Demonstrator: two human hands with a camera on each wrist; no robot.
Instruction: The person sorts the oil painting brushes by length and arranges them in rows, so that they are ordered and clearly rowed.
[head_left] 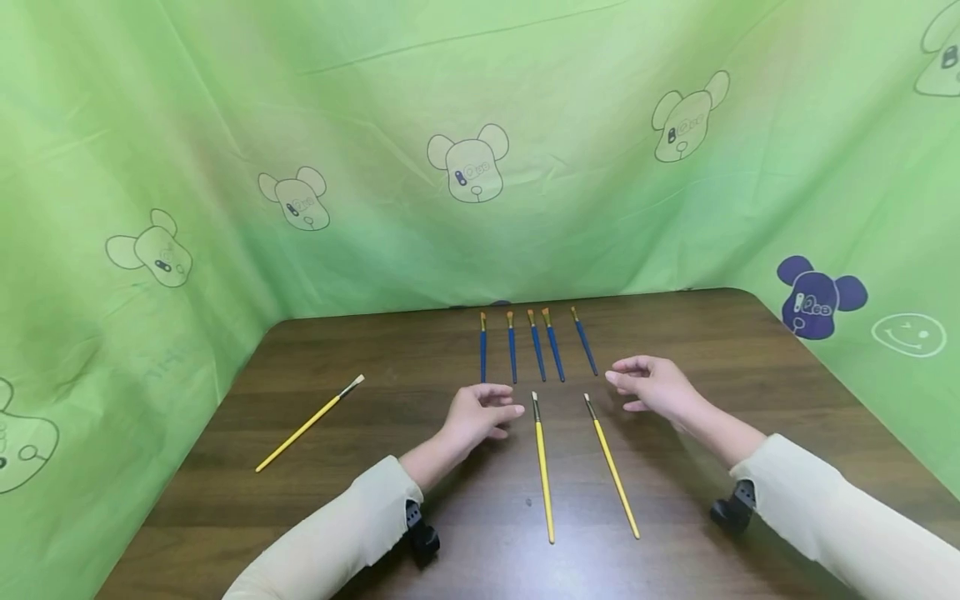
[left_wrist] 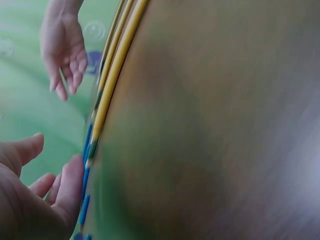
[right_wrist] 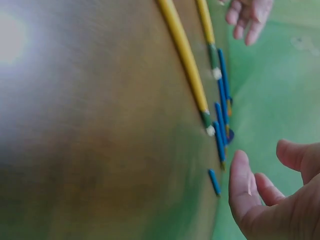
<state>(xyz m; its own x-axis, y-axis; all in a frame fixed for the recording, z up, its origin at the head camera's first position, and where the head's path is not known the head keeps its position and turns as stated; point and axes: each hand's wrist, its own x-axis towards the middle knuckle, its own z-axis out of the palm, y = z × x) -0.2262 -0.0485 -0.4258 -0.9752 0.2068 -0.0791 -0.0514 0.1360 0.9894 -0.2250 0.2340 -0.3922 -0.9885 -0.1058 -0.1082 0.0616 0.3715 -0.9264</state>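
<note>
My left hand (head_left: 480, 412) hovers over the table with loosely bent fingers and nothing in them, just left of a yellow paintbrush (head_left: 543, 471). A second yellow paintbrush (head_left: 612, 467) lies to the right of that one, both with pale bristles pointing away from me. Over on the right, my right hand (head_left: 656, 387) is also without a thing in it, its fingertips near the handle end of the rightmost blue paintbrush (head_left: 585, 342). Several blue paintbrushes (head_left: 536, 346) lie side by side at the back. In the right wrist view, thumb and fingers (right_wrist: 245, 185) stand apart.
A third yellow paintbrush (head_left: 309, 423) lies slanted on the left of the brown wooden table (head_left: 225, 517). A green curtain (head_left: 375, 100) with bear-head prints hangs behind the table and along its sides.
</note>
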